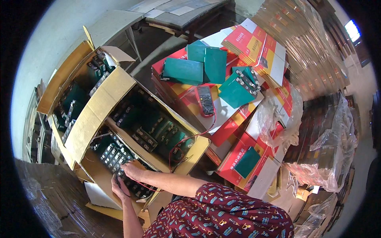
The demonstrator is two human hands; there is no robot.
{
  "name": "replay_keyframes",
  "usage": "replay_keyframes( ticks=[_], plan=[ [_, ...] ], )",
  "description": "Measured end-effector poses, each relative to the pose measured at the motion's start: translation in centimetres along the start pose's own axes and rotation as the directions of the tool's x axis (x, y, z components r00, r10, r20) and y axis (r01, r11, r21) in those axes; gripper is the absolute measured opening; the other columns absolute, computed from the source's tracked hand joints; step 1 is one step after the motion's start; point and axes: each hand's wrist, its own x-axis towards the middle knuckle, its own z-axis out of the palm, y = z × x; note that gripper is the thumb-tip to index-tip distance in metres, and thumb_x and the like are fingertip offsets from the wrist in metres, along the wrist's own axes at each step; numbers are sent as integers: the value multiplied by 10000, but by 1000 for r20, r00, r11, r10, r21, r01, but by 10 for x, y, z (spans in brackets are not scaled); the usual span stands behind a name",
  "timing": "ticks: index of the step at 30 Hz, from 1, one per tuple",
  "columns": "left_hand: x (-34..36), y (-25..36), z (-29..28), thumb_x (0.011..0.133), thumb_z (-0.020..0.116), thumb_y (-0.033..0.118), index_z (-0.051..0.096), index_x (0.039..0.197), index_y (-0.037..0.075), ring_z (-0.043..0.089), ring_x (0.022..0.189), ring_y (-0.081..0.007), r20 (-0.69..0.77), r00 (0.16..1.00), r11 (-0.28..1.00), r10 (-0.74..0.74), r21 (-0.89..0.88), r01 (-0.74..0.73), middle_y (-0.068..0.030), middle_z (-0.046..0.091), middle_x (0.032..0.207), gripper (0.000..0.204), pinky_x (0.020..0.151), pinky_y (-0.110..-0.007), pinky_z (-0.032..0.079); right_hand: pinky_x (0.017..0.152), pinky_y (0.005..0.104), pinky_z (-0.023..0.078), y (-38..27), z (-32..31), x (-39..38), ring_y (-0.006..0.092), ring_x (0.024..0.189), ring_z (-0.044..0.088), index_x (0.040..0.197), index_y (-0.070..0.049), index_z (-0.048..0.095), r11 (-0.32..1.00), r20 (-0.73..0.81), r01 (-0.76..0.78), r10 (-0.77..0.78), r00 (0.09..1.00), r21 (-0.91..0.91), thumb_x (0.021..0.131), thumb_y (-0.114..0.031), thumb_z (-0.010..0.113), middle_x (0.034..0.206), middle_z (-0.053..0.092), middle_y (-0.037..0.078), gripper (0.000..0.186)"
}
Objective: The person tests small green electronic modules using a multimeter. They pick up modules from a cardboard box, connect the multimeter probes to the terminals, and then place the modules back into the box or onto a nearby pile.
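Observation:
My left hand [120, 188] is closed on a black test probe [117, 179] over rows of batteries [112, 157] in the nearest cardboard box [101, 178]. The batteries have dark tops with silvery terminals. My right hand [134, 170] pinches a test probe beside it; its tip is hidden by the fingers, and a red lead [145, 185] trails from beneath the hand. A multimeter [205, 100] in a red case lies on the stacked cartons to the right, with a red lead running from it toward the boxes.
More open boxes [101, 93] of batteries adjoin on the far side. Several green batteries [183, 71] lie on the red and white cartons [234, 131]. Clear plastic wrap [279, 119] hangs at the right, near stacked flattened cardboard [297, 43]. A table [178, 16] stands at the back.

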Motion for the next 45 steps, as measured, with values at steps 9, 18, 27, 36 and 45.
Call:
replay_keyframes(
  ticks=[9,18,27,36,45],
  plan=[
    [0,7,1,1032,612,69,649,1303,-78,688,1037,-244,7,1000,999,-22,45,21,-185,739,1173,310,966,-376,540,772,470,546,-8,-13,-2,322,843,727,972,-92,694,989,45,-100,96,994,105,958,-140,587,868,743,119,118],
    [-2,-8,1,1041,625,89,650,1301,-64,674,1024,-221,1,1000,1000,-27,16,27,-161,731,1140,302,953,-367,538,852,474,523,-16,-22,-6,313,968,719,1040,-91,709,988,17,-83,81,997,129,955,-153,612,954,756,104,143],
    [-5,-15,5,1038,624,57,650,1310,-53,660,1029,-210,12,999,999,-51,2,51,-139,726,1162,295,972,-366,532,827,467,542,-4,-20,-2,346,915,714,1057,-78,704,983,200,-153,130,971,101,939,-171,637,921,747,119,165],
    [12,13,-11,976,707,134,698,1312,51,732,958,-279,-4,989,980,-146,133,146,-202,762,1105,347,899,-406,572,716,543,566,-22,-47,13,418,837,717,1088,-121,729,999,176,-13,19,984,-30,946,-196,621,882,735,188,193],
    [6,17,-18,939,704,149,710,1190,45,746,904,-387,-18,994,983,-110,148,111,-231,752,969,272,821,-455,583,870,440,588,-18,-48,-1,357,1006,723,1259,-79,730,997,109,65,-70,992,42,930,-145,712,1074,762,155,336]
  ],
)
